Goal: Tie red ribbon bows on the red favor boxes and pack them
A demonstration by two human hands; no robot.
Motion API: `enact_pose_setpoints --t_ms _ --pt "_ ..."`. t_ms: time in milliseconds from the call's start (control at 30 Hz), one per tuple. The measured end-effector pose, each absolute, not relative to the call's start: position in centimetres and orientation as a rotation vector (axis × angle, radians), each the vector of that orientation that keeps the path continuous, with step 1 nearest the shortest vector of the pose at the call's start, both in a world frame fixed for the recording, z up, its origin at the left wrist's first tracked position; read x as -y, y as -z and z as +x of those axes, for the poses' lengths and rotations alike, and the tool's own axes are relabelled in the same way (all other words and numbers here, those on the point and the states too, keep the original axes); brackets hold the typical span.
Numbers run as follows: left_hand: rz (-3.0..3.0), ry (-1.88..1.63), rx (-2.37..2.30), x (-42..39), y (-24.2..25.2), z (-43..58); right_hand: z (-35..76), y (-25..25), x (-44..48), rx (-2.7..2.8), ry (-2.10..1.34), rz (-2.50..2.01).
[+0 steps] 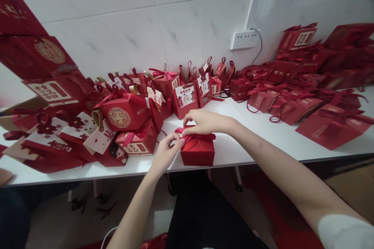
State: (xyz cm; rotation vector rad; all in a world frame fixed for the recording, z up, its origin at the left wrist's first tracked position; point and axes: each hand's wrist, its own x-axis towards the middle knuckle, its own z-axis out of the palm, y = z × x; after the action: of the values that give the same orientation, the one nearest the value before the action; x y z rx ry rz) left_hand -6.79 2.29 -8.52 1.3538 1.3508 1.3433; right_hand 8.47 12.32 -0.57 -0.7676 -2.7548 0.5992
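A red gift box [197,155] with curved folded flaps on top sits at the table's front edge, in front of my body. A red ribbon [206,137] lies across its top. My left hand [168,148] is at the box's left upper corner, thumb and forefinger pinched on the ribbon. From the right, my right hand [199,121] reaches over the box, its fingers closed on the ribbon near the left hand. Part of the ribbon and the box's back side are hidden behind my fingers.
Finished-looking red boxes [124,113] with ribbons crowd the white table [233,149] on the left. More ribboned boxes [333,128] are piled on the right. Upright handled boxes [184,99] stand just behind my hands. A power strip [244,40] is mounted on the tiled wall.
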Motion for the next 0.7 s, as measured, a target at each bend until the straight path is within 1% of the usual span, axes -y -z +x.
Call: enact_pose_setpoints --t_ms 133,233,433,633,700 --pt "1.417 -1.427 -1.336 -2.0 9.0 -6.6 7.6 1.2 -13.0 2.737 -0.841 -0.768" --pt "1.616 -1.442 -1.370 -1.6 9.0 -6.5 7.8 1.8 -13.2 2.641 -0.979 -0.814" --pt "2.172 -1.261 -1.532 -1.3 7.8 -6.1 7.9 2.3 -13.2 2.532 -0.980 -0.929" --pt "2.325 -1.118 -1.520 -1.4 7.0 -6.0 7.7 2.8 -13.2 2.436 -0.960 -0.955" --pt "2.340 -1.049 -1.545 -1.3 6.7 -6.0 8.4 2.8 -13.0 2.352 -0.899 -0.987"
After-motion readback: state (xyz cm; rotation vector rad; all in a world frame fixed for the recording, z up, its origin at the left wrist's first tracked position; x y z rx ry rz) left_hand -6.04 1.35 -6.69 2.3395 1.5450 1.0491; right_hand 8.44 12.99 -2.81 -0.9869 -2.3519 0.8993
